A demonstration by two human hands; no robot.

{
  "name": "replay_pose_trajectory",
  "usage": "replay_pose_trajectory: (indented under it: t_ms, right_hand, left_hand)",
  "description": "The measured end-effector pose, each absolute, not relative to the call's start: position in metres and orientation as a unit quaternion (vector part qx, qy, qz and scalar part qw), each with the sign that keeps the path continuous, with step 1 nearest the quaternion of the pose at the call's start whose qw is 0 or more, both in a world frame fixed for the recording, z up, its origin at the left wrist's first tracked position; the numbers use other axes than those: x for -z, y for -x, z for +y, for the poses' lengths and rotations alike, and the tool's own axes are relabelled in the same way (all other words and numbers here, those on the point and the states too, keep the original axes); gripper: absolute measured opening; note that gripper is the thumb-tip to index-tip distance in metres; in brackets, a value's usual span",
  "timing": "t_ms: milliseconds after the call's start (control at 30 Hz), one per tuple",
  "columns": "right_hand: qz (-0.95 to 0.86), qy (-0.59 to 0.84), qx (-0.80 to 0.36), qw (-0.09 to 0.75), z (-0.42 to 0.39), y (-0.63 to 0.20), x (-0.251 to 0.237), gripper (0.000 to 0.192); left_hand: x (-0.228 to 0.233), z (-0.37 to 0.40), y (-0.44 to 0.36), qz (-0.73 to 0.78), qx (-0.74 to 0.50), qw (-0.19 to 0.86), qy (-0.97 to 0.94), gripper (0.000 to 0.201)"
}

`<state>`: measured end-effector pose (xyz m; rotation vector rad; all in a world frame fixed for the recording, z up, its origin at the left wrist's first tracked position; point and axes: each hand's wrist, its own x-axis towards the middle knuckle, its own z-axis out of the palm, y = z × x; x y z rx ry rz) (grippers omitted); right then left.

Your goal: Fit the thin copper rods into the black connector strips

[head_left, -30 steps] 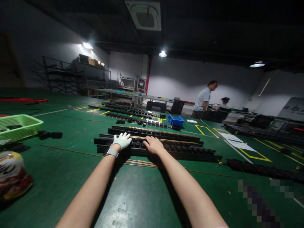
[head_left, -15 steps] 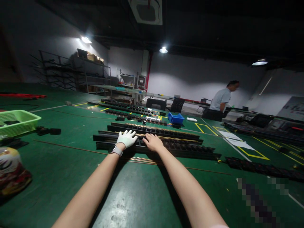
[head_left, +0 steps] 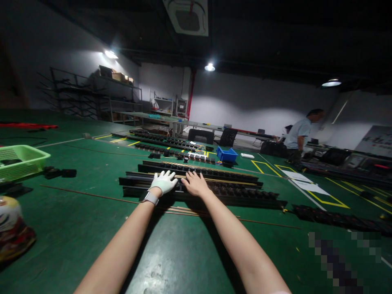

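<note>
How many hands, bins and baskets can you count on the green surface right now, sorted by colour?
White-gloved hand: 1, the left hand, flat on the black rail.
Bare hand: 1, the right hand, flat on the same rail.
Green basket: 1, far left.
Blue bin: 1, behind the rails.
Total: 4.

The left hand (head_left: 163, 182) and right hand (head_left: 195, 183) cover part of the black rail (head_left: 232, 192), hiding whatever lies under their palms. A pixelated patch (head_left: 343, 261) blurs the lower right of the frame, and the green basket (head_left: 21, 161) is cut off at the left edge.
</note>
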<state>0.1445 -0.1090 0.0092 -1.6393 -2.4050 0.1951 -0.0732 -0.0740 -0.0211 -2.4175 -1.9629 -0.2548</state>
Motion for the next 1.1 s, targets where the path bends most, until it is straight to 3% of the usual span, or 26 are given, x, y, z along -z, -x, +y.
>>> replay_pose_trajectory:
  t_ms: [300,467,567,667,733,900,1100]
  right_hand:
    - [-0.822,0.546,-0.133,0.092,-0.094,-0.080,-0.020,0.087]
    - [-0.827,0.524,-0.198,0.045,-0.081,-0.081,-0.029,0.077]
    - [-0.815,0.532,-0.207,0.098,-0.074,-0.100,-0.043,0.074]
    - [-0.766,0.565,-0.240,0.189,-0.069,-0.122,-0.058,0.087]
    - [-0.756,0.573,-0.246,0.199,-0.070,-0.131,-0.062,0.092]
    - [-0.810,0.554,-0.154,0.117,-0.085,-0.125,-0.043,0.080]
    - [-0.813,0.560,-0.152,0.049,-0.094,-0.116,-0.019,0.082]
  left_hand:
    - [0.025,-0.071,0.082,-0.611,0.042,0.035,0.790,0.064]
    - [0.024,-0.072,0.083,-0.601,0.035,0.056,0.797,0.063]
    - [0.024,-0.073,0.081,-0.602,0.040,0.064,0.795,0.063]
    - [0.023,-0.074,0.080,-0.611,0.044,0.062,0.788,0.063]
    - [0.022,-0.075,0.079,-0.614,0.045,0.060,0.785,0.063]
    - [0.018,-0.077,0.077,-0.620,0.044,0.054,0.782,0.064]
    - [0.016,-0.079,0.076,-0.624,0.050,0.055,0.778,0.062]
